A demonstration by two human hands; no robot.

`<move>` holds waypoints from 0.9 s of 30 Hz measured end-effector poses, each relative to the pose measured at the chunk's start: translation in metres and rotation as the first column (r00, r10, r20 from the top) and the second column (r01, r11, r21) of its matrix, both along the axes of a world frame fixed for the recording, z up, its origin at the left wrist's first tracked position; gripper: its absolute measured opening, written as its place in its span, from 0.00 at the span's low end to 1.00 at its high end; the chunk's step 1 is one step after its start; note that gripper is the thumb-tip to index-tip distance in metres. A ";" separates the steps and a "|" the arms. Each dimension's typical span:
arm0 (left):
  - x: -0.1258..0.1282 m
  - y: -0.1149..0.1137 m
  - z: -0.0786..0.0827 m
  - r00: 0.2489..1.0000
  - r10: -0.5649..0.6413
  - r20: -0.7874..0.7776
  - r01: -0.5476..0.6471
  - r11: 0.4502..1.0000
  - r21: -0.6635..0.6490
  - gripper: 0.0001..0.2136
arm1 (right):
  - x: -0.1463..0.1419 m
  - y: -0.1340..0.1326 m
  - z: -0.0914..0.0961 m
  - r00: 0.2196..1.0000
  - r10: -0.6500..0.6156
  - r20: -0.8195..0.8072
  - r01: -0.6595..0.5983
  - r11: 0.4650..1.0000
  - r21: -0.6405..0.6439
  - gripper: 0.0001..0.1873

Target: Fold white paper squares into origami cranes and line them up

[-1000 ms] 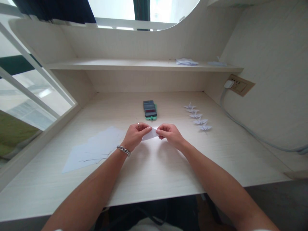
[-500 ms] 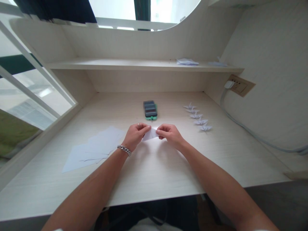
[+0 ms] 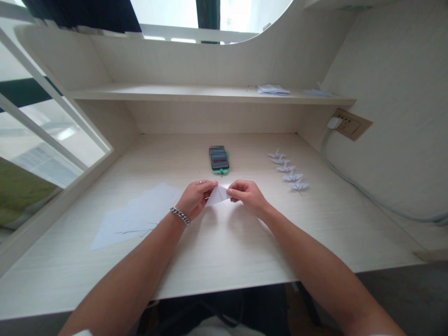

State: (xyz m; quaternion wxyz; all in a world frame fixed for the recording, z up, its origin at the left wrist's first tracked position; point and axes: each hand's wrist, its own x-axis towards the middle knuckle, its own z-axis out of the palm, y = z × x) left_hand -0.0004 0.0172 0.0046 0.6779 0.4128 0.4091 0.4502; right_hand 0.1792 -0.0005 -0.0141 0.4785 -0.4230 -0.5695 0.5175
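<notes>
A small folded piece of white paper (image 3: pixel 218 195), roughly triangular, is held between my two hands just above the desk. My left hand (image 3: pixel 196 198), with a ring and a chain bracelet, grips its left side; some of those fingers are hidden behind the paper. At the paper's right corner, my right hand (image 3: pixel 247 193) pinches with thumb and forefinger. Beyond the hands lies a phone (image 3: pixel 219 158) with a green edge, its screen blurred. Several folded paper cranes (image 3: pixel 292 177) stand in a slanting row to the right.
Loose white sheets (image 3: pixel 140 212) overlap on the desk at left. A shelf (image 3: pixel 175 92) runs across the back, with folded papers (image 3: pixel 273 89) on it. From a wall socket (image 3: pixel 351 124) at right, a grey cable (image 3: pixel 364 189) trails along the desk's side.
My left thumb and fingers have shifted on the paper, leaving more of its left part showing. The right hand keeps its pinch in the same place.
</notes>
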 end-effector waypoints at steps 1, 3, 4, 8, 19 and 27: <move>0.000 0.001 -0.001 1.000 0.000 0.001 0.000 1.000 -0.007 0.12 | 0.000 0.000 0.000 1.000 -0.005 -0.004 0.005 1.000 -0.005 0.12; -0.001 0.002 -0.001 1.000 0.019 0.005 -0.019 1.000 -0.020 0.13 | 0.000 0.001 -0.001 1.000 -0.012 -0.014 0.012 1.000 -0.013 0.12; -0.002 0.002 -0.001 1.000 0.027 0.003 -0.027 0.999 -0.019 0.13 | 0.000 0.001 -0.001 1.000 -0.014 -0.021 0.013 1.000 -0.014 0.12; 0.000 0.000 -0.001 0.997 -0.030 -0.076 0.034 0.998 0.056 0.14 | -0.001 0.001 0.000 1.000 -0.010 -0.016 0.010 1.000 -0.007 0.11; 0.000 0.000 -0.005 0.953 0.066 -0.295 0.007 0.970 0.241 0.10 | 0.000 0.001 -0.002 0.997 0.028 0.075 -0.025 0.999 -0.030 0.10; 0.009 -0.006 -0.007 0.937 0.023 -0.349 0.067 0.967 0.245 0.10 | -0.004 0.001 -0.001 0.993 -0.013 0.120 0.014 1.000 -0.009 0.06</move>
